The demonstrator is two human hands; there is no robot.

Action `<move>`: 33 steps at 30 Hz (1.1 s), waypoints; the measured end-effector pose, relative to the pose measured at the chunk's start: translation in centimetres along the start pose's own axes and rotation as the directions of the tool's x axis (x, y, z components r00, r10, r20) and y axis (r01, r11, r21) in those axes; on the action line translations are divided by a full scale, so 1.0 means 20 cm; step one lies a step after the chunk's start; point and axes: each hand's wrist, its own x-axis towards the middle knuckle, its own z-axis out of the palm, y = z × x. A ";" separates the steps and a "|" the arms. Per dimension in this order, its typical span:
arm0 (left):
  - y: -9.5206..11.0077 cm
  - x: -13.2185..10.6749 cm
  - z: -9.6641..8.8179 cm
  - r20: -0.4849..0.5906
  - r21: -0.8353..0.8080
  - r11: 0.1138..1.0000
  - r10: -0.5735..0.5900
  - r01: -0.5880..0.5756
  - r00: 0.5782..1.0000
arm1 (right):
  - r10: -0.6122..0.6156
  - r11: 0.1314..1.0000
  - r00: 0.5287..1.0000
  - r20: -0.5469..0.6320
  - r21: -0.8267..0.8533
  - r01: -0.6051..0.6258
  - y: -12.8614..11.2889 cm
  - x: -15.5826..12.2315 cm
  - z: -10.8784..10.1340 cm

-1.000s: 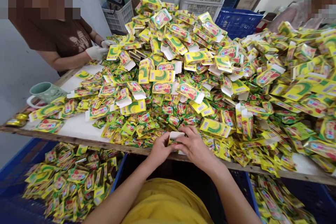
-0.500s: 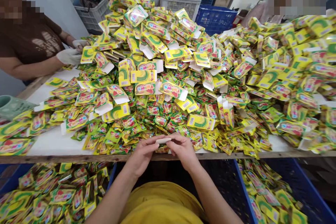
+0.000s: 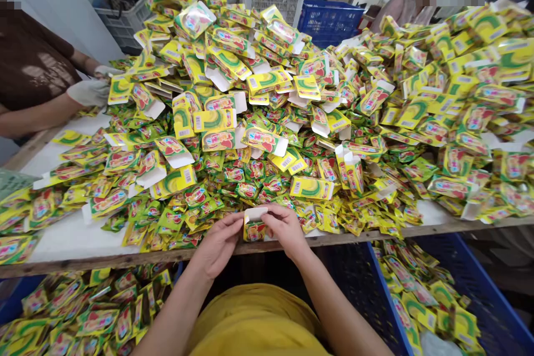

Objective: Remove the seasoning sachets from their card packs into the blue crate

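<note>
Between my two hands, just over the table's front edge, is a small printed carton [image 3: 253, 230] in yellow, green and red, with a white flap standing up at its top. My left hand [image 3: 220, 242] pinches the carton's left side between thumb and fingers. On the other side my right hand [image 3: 287, 229] grips it, thumb at the front and fingers behind the flap. Behind them lie small green and yellow sachets [image 3: 246, 189] in a loose heap. Many matching cartons [image 3: 219, 119] are piled over these sachets, several with white flaps open.
Blue crates with cartons [image 3: 94, 311] stand below the table edge [image 3: 125, 260] at left, with another blue crate [image 3: 479, 295] at right. A co-worker's gloved hand [image 3: 89, 92] is at the pile's left. A green mug [image 3: 14, 186] stands at far left.
The carton has turned in my hands, so its printed front and raised white flap now show. The view has shifted slightly to the right. The co-worker's gloved hands stay beside the pile.
</note>
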 end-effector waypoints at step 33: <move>0.00 0.00 -0.02 0.225 0.705 0.430 0.619 -0.565 0.752 | -0.339 0.912 0.940 0.027 -0.236 0.335 0.02 -0.04 0.00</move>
